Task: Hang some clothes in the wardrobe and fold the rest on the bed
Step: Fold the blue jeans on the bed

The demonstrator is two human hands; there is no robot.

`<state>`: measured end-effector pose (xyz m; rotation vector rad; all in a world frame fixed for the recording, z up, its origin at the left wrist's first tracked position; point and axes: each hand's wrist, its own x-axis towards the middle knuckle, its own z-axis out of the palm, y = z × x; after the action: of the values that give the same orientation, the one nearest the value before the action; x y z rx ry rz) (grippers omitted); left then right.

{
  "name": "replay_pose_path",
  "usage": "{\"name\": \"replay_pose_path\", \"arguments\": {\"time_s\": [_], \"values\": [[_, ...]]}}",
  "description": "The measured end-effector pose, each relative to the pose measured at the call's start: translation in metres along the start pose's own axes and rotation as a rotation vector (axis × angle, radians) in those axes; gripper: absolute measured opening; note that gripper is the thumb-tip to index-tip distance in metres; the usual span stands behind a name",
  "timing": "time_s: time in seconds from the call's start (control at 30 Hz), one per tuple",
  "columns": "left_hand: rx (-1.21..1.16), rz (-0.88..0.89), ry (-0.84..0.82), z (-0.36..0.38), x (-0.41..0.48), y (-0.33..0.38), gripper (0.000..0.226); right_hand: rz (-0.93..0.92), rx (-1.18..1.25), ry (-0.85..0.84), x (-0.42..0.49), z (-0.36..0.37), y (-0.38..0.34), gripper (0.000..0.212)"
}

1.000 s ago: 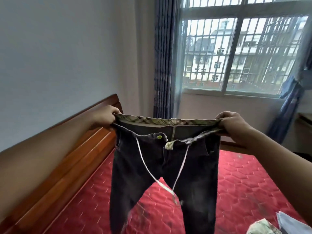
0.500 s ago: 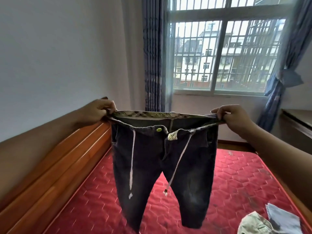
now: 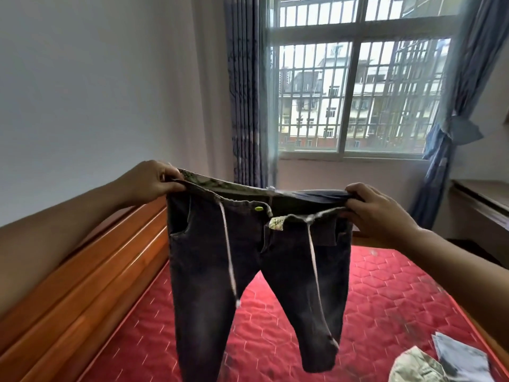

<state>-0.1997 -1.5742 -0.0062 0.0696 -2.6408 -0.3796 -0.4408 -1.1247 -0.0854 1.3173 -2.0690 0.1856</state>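
Note:
A pair of dark grey jeans (image 3: 203, 271) hangs in the air above the bed, held up by the waistband with the fly undone. My left hand (image 3: 150, 181) grips the left end of the waistband. My right hand (image 3: 377, 213) pinches the right end. Two white drawstrings dangle down the front, and a yellow-green button sits near the middle of the waist. The legs hang free over the red quilted mattress (image 3: 385, 304), the right leg swung up a little.
A wooden headboard (image 3: 82, 293) runs along the left. More clothes lie at the bottom right: a pale green garment (image 3: 413, 368) and a light blue one (image 3: 462, 357). Blue curtains frame a barred window (image 3: 358, 100). A wooden desk (image 3: 484, 199) stands at the right.
Both hands lifted the jeans higher and kept hold of the waistband. The legs swung up off the mattress and now hang free. My view tilted up toward the window.

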Motion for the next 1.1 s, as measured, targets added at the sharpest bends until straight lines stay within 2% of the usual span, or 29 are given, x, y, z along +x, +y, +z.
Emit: {"name": "replay_pose_path", "arguments": {"time_s": [0.1,0.17,0.3,0.43,0.53,0.63,0.83,0.93,1.0,1.1], "values": [[0.0,-0.042,0.03,-0.005,0.0,-0.005,0.015,0.193,0.135,0.093,0.016,-0.005,0.005,0.016],[-0.052,-0.075,0.046,-0.008,-0.002,-0.008,0.024,0.308,0.214,0.144,0.022,-0.012,0.012,0.013],[-0.328,-0.134,0.089,-0.008,-0.005,-0.012,0.044,0.548,0.527,0.194,0.03,-0.017,0.011,0.048],[-0.545,-0.188,0.081,-0.009,-0.006,-0.005,0.039,0.728,0.927,0.255,0.041,-0.018,0.008,0.055],[-0.588,-0.226,0.016,-0.012,-0.007,-0.002,0.025,0.792,1.067,0.303,0.047,-0.022,0.005,0.045],[-0.629,-0.274,-0.073,-0.012,-0.009,0.004,0.028,0.84,1.124,0.328,0.052,-0.028,0.001,0.029],[-0.622,-0.436,-0.049,0.017,-0.005,0.048,0.023,1.053,1.19,0.321,0.061,-0.029,-0.023,0.025],[-0.798,-0.466,-0.116,0.04,-0.001,0.094,0.023,0.998,1.323,0.208,0.068,-0.034,-0.056,0.018],[-0.862,-0.444,-0.147,0.057,0.004,0.128,0.022,0.88,1.456,0.043,0.072,-0.038,-0.084,0.022],[-0.865,-0.383,-0.155,0.077,0.011,0.168,0.016,0.747,1.532,-0.219,0.078,-0.048,-0.116,0.013]]}}
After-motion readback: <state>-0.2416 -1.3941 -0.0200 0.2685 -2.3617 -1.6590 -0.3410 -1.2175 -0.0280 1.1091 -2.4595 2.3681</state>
